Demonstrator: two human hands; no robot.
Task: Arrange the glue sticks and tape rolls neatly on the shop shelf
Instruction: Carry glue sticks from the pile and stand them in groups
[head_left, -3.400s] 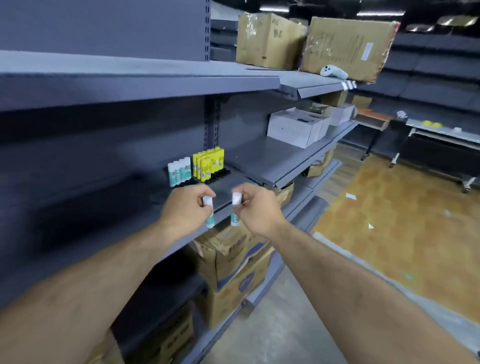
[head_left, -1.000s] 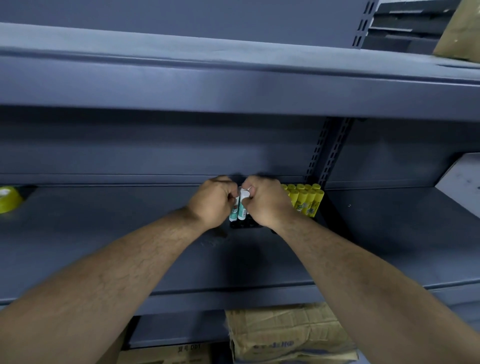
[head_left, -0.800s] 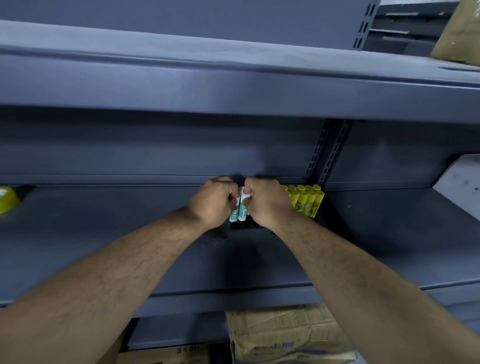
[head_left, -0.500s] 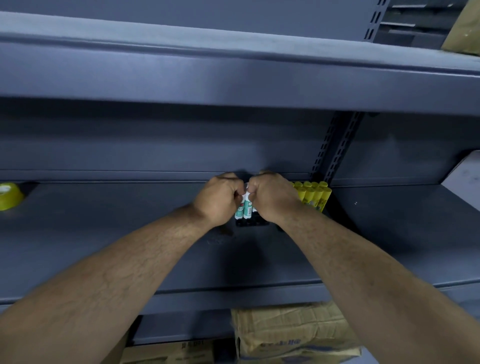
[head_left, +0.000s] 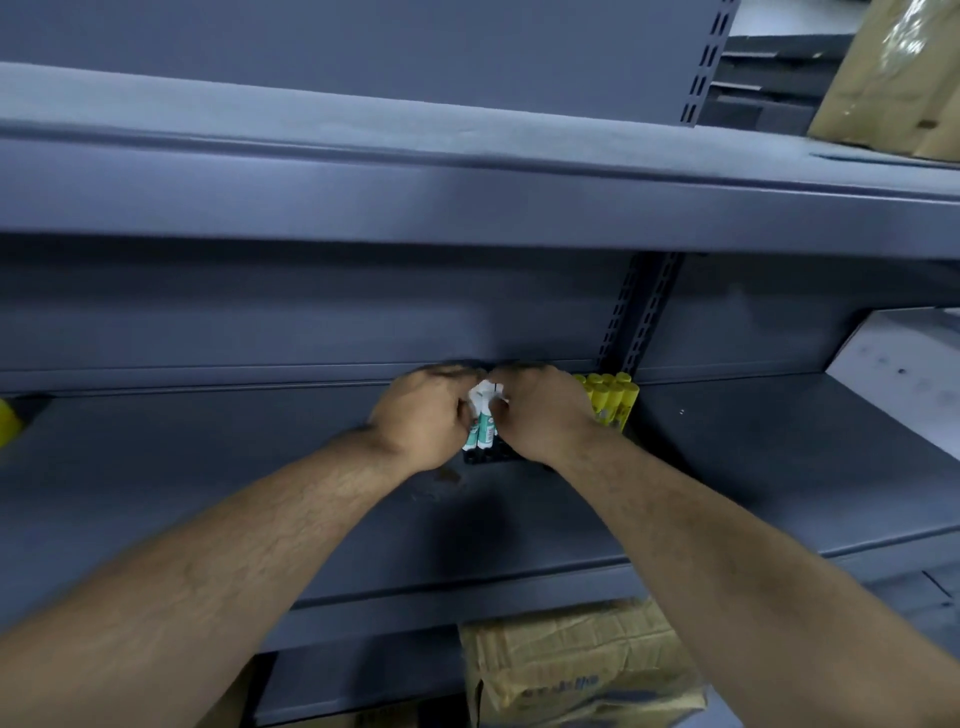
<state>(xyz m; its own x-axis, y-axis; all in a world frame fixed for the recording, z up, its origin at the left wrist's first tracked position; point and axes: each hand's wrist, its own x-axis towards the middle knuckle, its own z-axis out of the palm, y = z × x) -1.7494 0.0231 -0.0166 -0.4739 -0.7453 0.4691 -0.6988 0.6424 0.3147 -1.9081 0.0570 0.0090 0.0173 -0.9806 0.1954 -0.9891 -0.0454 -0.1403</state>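
Back edge of the shelf (head_left: 753, 467), by the upright: I had my left hand (head_left: 423, 415) and right hand (head_left: 540, 413) both curled round the teal glue sticks (head_left: 483, 428), seating them in the black tray (head_left: 488, 458) beside the yellow glue sticks (head_left: 610, 402); next move, I judged, was to press them level and release.

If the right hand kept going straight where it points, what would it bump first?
Probably the grey back panel, close behind the right hand and its teal glue stick. The yellow glue sticks stand beside it, not ahead. Depth is unclear.
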